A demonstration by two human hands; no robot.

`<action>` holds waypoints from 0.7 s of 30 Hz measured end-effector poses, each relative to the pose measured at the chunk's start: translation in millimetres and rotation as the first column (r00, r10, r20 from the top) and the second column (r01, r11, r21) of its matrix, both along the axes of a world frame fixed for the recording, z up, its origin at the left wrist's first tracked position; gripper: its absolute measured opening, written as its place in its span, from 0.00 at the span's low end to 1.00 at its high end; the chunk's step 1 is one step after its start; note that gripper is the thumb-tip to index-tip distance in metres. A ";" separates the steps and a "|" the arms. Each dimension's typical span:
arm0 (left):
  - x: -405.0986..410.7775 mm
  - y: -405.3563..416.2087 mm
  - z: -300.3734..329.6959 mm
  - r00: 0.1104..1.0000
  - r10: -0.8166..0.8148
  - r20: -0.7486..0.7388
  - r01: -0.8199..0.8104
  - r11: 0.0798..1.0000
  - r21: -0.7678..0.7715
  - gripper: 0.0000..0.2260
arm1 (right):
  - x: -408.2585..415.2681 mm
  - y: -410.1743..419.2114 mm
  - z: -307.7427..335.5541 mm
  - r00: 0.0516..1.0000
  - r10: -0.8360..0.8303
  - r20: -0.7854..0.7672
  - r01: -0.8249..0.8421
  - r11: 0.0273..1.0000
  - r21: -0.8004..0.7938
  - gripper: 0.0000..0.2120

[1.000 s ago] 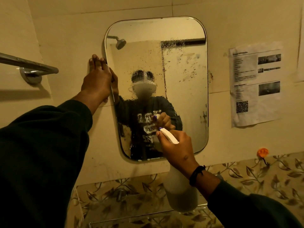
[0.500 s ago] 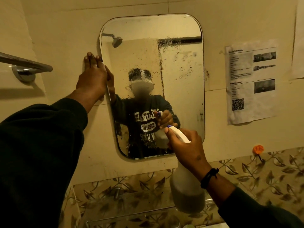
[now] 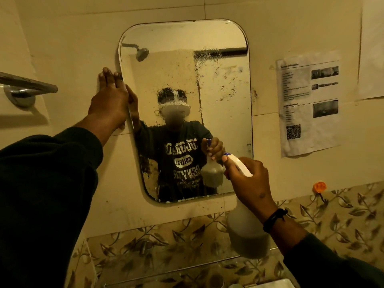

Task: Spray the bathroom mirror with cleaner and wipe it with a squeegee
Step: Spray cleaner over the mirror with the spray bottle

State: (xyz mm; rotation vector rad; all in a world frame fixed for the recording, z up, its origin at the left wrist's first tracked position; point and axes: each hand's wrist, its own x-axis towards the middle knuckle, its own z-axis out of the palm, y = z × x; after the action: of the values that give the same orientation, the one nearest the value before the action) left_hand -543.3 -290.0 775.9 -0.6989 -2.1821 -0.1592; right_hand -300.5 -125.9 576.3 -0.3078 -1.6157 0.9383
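mirror (image 3: 224,121): wall-mounted, droplet-speckled | spray bottle (image 3: 247,231): white, upright, nozzle at mirror

The left hand (image 3: 110,98) reaches up and forward on a dark-sleeved arm, fingers straight and flat. The right hand (image 3: 249,181) is raised, its grip curled, a dark band at the wrist.

Mirrored "COLORADO", "DENVER" on sweatshirt (image 3: 182,163) reflected in mirror (image 3: 228,121)
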 end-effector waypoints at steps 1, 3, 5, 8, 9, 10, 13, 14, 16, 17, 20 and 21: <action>0.3 -0.3 0.1 1.000 -0.003 -0.002 0.003 1.000 -0.003 0.57 | 0.8 3.3 -0.1 1.000 -0.010 0.003 0.010 1.000 -0.009 0.07; 1.2 -0.4 0.4 1.000 -0.005 -0.003 0.005 1.000 -0.006 0.56 | 2.8 10.5 -1.4 0.999 -0.032 0.010 0.033 0.998 -0.044 0.09; 2.7 -0.2 0.7 1.000 0.008 0.004 -0.008 1.000 -0.008 0.58 | 5.3 16.2 -3.4 0.998 -0.065 0.013 0.066 0.995 -0.075 0.12; 3.9 -0.8 0.7 1.000 0.011 -0.002 -0.011 1.000 -0.015 0.58 | 8.4 20.2 -7.0 0.995 -0.100 0.017 0.101 0.992 -0.078 0.09; 3.7 -0.6 0.5 1.000 0.011 -0.004 -0.011 1.000 -0.016 0.58 | 9.0 20.9 -7.8 0.995 -0.099 0.016 0.100 0.992 -0.080 0.09; 3.4 -0.5 0.4 1.000 0.012 0.000 -0.012 1.000 -0.014 0.58 | 9.2 21.8 -8.7 0.995 -0.101 0.017 0.102 0.992 -0.080 0.10; 3.7 0.0 0.6 1.000 0.016 0.009 -0.016 1.000 -0.009 0.58 | 9.8 26.6 -10.5 0.991 -0.129 0.023 0.130 0.989 -0.069 0.12; 4.1 -0.1 0.8 1.000 0.013 0.010 -0.013 1.000 -0.007 0.58 | 10.2 28.9 -11.2 0.989 -0.147 0.023 0.148 0.986 -0.074 0.12; 4.3 -0.2 1.2 1.000 0.002 0.017 -0.002 1.000 -0.002 0.58 | 11.5 34.3 -13.2 0.983 -0.180 0.024 0.182 0.976 -0.118 0.13; 4.3 -0.2 1.2 1.000 -0.001 0.019 0.001 1.000 -0.001 0.58 | 12.1 36.4 -14.1 0.981 -0.190 0.028 0.192 0.970 -0.151 0.14; 3.4 -0.6 1.3 1.000 0.000 0.010 0.000 1.000 -0.004 0.58 | 13.3 36.4 -18.6 0.982 -0.174 0.069 0.185 0.959 -0.217 0.15; 3.1 -0.6 1.1 1.000 0.000 0.006 0.000 1.000 -0.006 0.58 | 12.9 35.7 -21.3 0.982 -0.164 0.089 0.180 0.957 -0.227 0.15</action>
State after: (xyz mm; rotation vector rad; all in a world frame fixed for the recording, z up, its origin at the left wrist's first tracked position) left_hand -540.1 -290.7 777.1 -0.7028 -2.1891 -0.1555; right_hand -287.6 -90.1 555.0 -0.6409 -1.5148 0.9934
